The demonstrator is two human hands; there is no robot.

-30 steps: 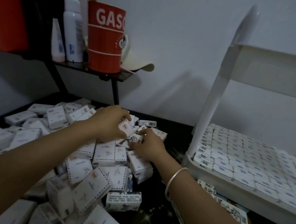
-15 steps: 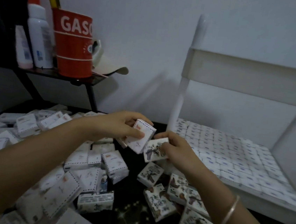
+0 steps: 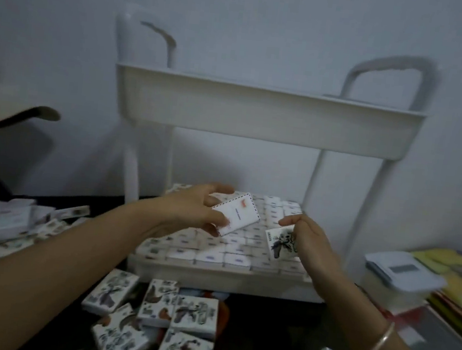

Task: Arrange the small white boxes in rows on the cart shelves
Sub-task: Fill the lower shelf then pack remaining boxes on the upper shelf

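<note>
A white cart [image 3: 267, 116] stands against the wall in front of me. Its lower shelf [image 3: 213, 275] is covered with small white boxes set in rows [image 3: 216, 247]. My left hand [image 3: 191, 213] grips one white box [image 3: 238, 214] with a dotted border, tilted, above the shelf's rows. My right hand [image 3: 309, 245] holds another box [image 3: 281, 242] with an ink drawing on its face, just right of the first. Both hands hover over the lower shelf.
Several printed boxes [image 3: 152, 317] lie loose on the dark floor before the cart. A heap of more boxes [image 3: 17, 220] sits at the left. A lidded plastic container [image 3: 401, 278] and yellow sheets [image 3: 443, 262] are at the right. The cart's upper tray hangs above the hands.
Both hands lifted a box each from the pile at the left and carried them right, over the cart's lower shelf. The view swung right to face the cart.
</note>
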